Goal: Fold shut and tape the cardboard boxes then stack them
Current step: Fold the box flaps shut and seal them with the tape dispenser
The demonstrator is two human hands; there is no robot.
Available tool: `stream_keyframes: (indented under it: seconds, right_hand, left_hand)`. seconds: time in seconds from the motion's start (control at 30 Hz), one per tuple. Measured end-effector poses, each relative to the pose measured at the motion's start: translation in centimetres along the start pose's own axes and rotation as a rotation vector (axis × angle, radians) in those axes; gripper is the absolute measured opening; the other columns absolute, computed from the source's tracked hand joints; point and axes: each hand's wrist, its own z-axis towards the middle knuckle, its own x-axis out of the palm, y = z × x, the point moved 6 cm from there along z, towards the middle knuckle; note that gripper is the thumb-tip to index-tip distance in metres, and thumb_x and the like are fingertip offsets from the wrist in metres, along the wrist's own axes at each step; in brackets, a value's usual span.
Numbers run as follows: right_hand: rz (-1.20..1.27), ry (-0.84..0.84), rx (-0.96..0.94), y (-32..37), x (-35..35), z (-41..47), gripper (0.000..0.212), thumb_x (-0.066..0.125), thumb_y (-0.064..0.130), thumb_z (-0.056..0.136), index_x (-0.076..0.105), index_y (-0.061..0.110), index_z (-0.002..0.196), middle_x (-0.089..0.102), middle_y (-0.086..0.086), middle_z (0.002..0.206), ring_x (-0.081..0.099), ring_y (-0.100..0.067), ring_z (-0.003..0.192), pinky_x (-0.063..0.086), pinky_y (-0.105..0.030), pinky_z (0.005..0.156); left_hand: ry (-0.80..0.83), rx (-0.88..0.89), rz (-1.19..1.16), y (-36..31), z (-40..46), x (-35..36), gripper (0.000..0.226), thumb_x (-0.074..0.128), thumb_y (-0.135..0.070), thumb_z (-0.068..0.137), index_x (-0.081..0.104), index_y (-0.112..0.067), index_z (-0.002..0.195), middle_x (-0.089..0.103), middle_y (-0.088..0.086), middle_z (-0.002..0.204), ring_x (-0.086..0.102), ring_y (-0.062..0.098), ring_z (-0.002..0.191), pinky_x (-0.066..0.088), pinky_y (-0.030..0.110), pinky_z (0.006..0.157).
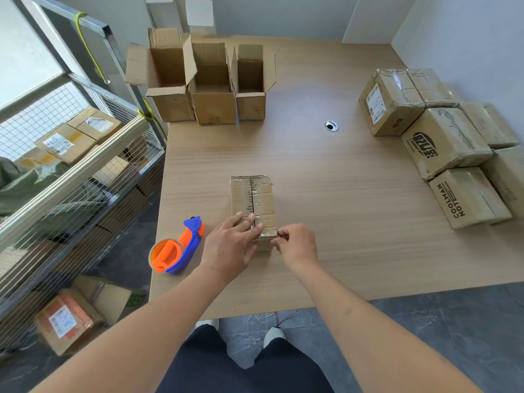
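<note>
Head view: the closed box (253,207) lies at table (340,194) centre, just before the person. The left hand (231,245) presses flat, fingers together, on its near end. The right hand (297,243) pinches the tape end at the box's near right corner. I judge the taping step is finishing. Next, smooth the tape, then carry the box to the stack (442,143) at 2 o'clock. The dispenser (177,249) rests at 9 o'clock; three open boxes (209,89) wait at 11.
</note>
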Motion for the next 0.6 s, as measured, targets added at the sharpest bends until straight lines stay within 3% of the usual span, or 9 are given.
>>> stream_keyframes:
  seconds: [0.3,0.43,0.6]
  right_hand:
    - [-0.062,-0.04,0.011,0.1,1.1,-1.0,0.025,0.065,0.021,0.097,0.063,0.02,0.072,0.075,-0.011,0.083,0.07,-0.032,0.085,0.055,-0.034,0.074]
    - [-0.014,-0.048,0.007,0.0,1.9,-1.6,0.017,0.057,0.023,0.1,0.073,0.018,0.098,0.074,-0.01,0.091,0.072,-0.031,0.089,0.056,-0.039,0.082]
    - [-0.21,-0.066,-0.075,-0.1,1.2,-0.9,0.02,0.058,0.031,0.101,0.074,0.019,0.096,0.074,-0.011,0.093,0.069,-0.034,0.093,0.051,-0.034,0.073]
  left_hand:
    - [-0.049,0.017,0.018,-0.4,0.0,-0.1,0.045,0.092,-0.017,0.072,0.079,-0.023,0.115,0.073,0.003,0.124,0.069,0.033,0.116,0.06,0.041,0.082]
    - [-0.046,0.03,0.041,-0.3,0.0,-0.1,0.047,0.094,-0.02,0.069,0.08,-0.026,0.114,0.074,-0.001,0.122,0.07,0.03,0.114,0.059,0.038,0.077]
    - [-0.034,0.011,0.003,0.0,0.0,0.0,0.045,0.09,-0.02,0.074,0.078,-0.026,0.117,0.072,-0.002,0.127,0.068,0.03,0.118,0.058,0.04,0.081]
